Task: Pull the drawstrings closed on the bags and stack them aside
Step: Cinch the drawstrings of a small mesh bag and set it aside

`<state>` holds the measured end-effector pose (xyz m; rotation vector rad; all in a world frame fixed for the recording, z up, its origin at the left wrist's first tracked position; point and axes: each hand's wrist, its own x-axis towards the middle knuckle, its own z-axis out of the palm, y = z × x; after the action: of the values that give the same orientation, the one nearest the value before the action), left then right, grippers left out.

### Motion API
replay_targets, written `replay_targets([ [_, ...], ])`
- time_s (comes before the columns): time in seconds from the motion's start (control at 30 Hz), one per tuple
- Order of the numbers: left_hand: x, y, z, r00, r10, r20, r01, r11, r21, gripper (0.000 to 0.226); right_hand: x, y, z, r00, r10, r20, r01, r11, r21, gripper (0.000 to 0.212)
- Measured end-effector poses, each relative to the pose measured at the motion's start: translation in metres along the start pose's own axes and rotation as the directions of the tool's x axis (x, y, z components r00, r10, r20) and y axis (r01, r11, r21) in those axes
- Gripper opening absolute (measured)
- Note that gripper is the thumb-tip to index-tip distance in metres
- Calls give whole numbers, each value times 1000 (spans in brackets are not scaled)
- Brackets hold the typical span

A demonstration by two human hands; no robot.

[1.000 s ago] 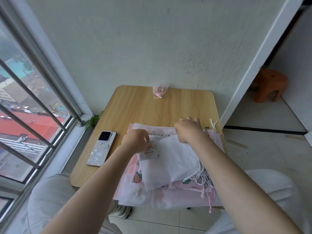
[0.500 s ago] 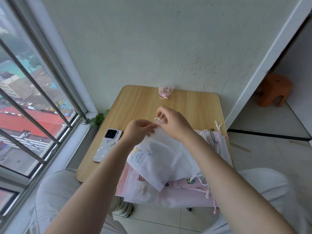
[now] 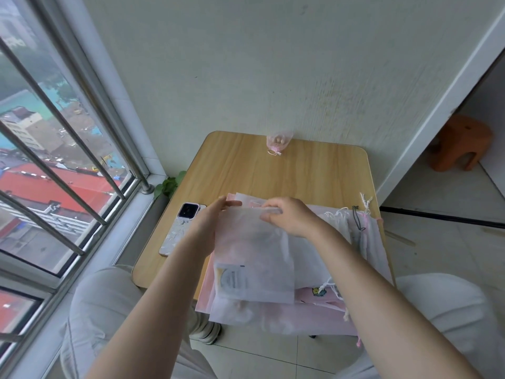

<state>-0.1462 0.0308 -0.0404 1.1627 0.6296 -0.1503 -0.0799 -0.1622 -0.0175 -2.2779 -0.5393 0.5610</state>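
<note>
Both hands hold the white bag (image 3: 254, 250) by its top hem, over the pile at the tabletop's (image 3: 314, 173) near edge. Left hand (image 3: 210, 222) pinches a corner; right hand (image 3: 289, 217) fingers curl on the hem. Anchor left, draw cord steadily right.

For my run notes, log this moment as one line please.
step: closing drawstring | left hand: grips white bag top edge | right hand: pinches its top | bag pile: beneath | phone: left
</note>
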Motion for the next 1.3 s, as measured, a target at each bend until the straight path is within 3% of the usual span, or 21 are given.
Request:
replay_targets([
  [0.07, -2, 2, -1, 1000, 16, 6, -14, 966, -258, 40, 0, 3, -2, 997, 37, -66, -40, 998, -45, 34],
  [0.17, -4, 5, -6, 999, 40, 20, -21, 818, -574, 35, -1, 5, -7, 982, 134, -134, -132, 991, 24, 50],
  [0.33, 0, -1, -12, 998, 47, -50, -69, 640, -765, 35, -4, 4, -14, 962, 254, -105, -213, 931, 295, 27],
  [0.43, -1, -3, -14, 993, 72, -98, -121, 600, -791, 36, -2, 11, -9, 942, 318, -108, -226, 838, 496, 21],
  [0.53, -4, -5, -15, 988, 62, -143, -151, 605, -782, 36, 1, 15, -7, 896, 404, -183, -119, 617, 778, 28],
  [0.67, -5, -12, -14, 985, 7, -170, -151, 502, -852, 35, 3, 16, -9, 896, 436, -88, 76, 44, 996, 32],
  [0.73, -4, -14, -11, 985, -7, -173, -139, 567, -812, 33, 3, 17, -8, 912, 407, -53, 124, -152, 981, 34],
  [0.8, -1, -15, -9, 988, -12, -157, -101, 720, -687, 36, 3, 14, -6, 925, 377, -37, 128, -218, 968, 39],
  [0.87, -1, -14, -6, 983, 11, -186, -95, 888, -450, 38, 0, 7, -5, 925, 379, 6, 51, -138, 989, 42],
  [0.93, -6, -8, 3, 968, 131, -212, -139, 990, -23, 39, -2, 2, -7, 913, 408, -7, -31, 86, 996, 39],
  [0.97, -10, -4, 7, 955, 224, -196, -175, 955, 240, 40, -1, 4, -10, 906, 418, -65, -42, 242, 969, 37],
  [1.03, -14, 1, 9, 916, 377, -135, -213, 744, 633, 41, 1, 11, -17, 893, 370, -256, -19, 600, 800, 37],
  [1.07, -13, 1, 6, 904, 411, -120, -215, 678, 703, 42, 2, 13, -21, 882, 320, -346, -5, 741, 672, 38],
  [1.13, -8, 1, 0, 886, 447, -124, -220, 641, 735, 44, 4, 14, -23, 857, 246, -452, -1, 879, 477, 38],
  [1.23, -6, -3, 3, 880, 466, -90, -205, 543, 814, 43, 5, 13, -14, 834, 154, -530, -18, 967, 253, 40],
  [1.3, -6, -1, 5, 886, 459, -68, -240, 579, 779, 41, 4, 11, -10, 822, 112, -558, 15, 976, 219, 38],
])
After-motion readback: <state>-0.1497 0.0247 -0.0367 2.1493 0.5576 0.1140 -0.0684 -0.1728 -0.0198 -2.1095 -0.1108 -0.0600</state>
